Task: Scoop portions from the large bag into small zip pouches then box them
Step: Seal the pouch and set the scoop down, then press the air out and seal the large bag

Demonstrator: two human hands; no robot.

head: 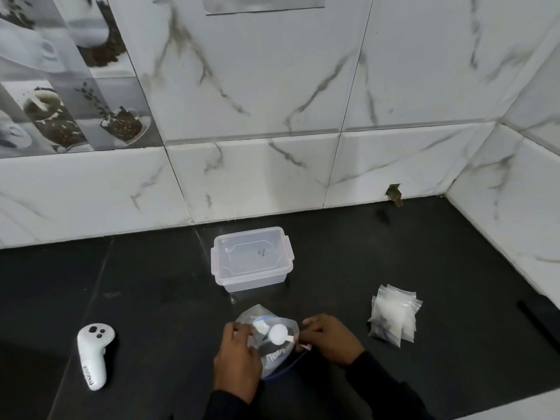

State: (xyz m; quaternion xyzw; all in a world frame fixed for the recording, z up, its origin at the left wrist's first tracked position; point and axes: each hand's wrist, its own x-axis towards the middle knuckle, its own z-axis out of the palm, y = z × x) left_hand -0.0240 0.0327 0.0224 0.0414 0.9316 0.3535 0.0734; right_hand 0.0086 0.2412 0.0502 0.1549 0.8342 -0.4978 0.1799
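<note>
Both hands pinch the large bag (266, 344) near the front bench (151, 298) edge: left hand (236, 356), right hand (330, 338). Closed box (253, 257) behind, pouches (394, 316) right, open bench between

Large clear zip bag (272, 344) at near centre of the black counter, crumpled, blue zip edge, white round scoop (278, 333) inside. Clear lidded plastic box (253, 259) behind it, closed, near the wall. Stack of small zip pouches (394, 315) with white contents lies to the right, apart.
</note>
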